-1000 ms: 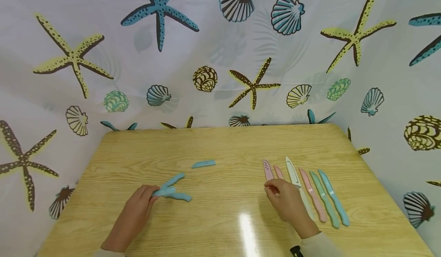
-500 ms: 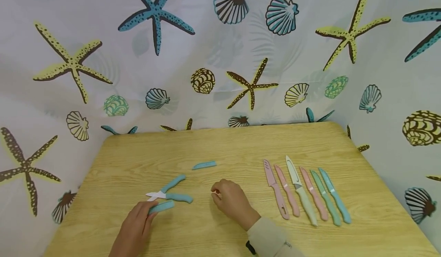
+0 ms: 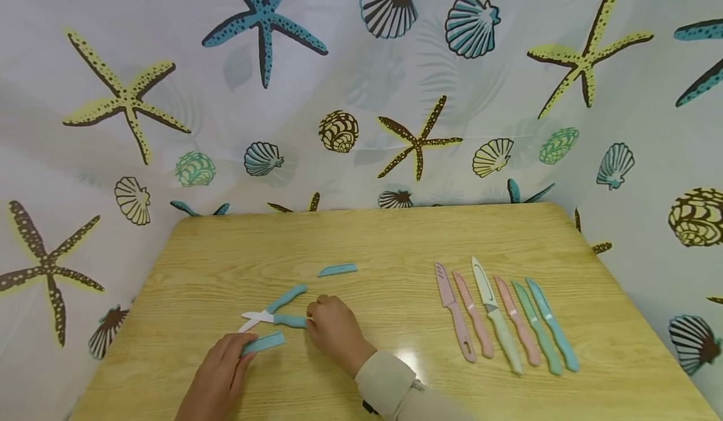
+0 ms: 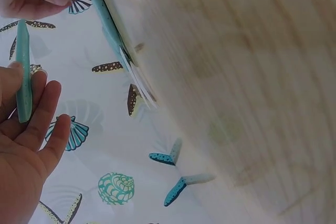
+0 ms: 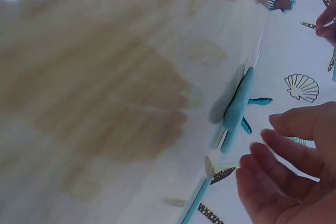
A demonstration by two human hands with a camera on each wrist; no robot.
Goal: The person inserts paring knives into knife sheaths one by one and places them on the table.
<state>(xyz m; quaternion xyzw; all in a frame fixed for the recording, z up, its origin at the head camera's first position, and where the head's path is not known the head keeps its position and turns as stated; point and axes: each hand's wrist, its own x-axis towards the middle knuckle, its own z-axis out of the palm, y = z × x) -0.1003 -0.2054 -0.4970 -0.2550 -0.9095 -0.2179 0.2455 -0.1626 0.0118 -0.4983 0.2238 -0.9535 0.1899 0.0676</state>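
Note:
My left hand (image 3: pixel 217 371) pinches a light blue blade sheath (image 3: pixel 263 343) between thumb and fingers; the left wrist view also shows this sheath (image 4: pixel 23 77). Just beyond it lie two blue-handled knives with bare white blades crossing, one handle (image 3: pixel 286 298) angled away and the other knife's handle (image 3: pixel 289 321) pointing right. My right hand (image 3: pixel 337 333) is at the end of that nearer handle. In the right wrist view, the right hand's (image 5: pixel 289 166) fingers are loosely bent, thumb apart, with a gap to the knife handles (image 5: pixel 239 100).
A second blue sheath (image 3: pixel 337 270) lies farther back on the wooden table (image 3: pixel 254 239). At the right, several sheathed knives stand in a row, among them a pink one (image 3: pixel 460 330), a cream one (image 3: pixel 504 339), a green one (image 3: pixel 545 342) and a blue one (image 3: pixel 559 339).
My right hand has come left from the row of sheathed knives to the bare knife's handle. The left hand, holding the sheath, has drawn back toward me, uncovering the white blades.

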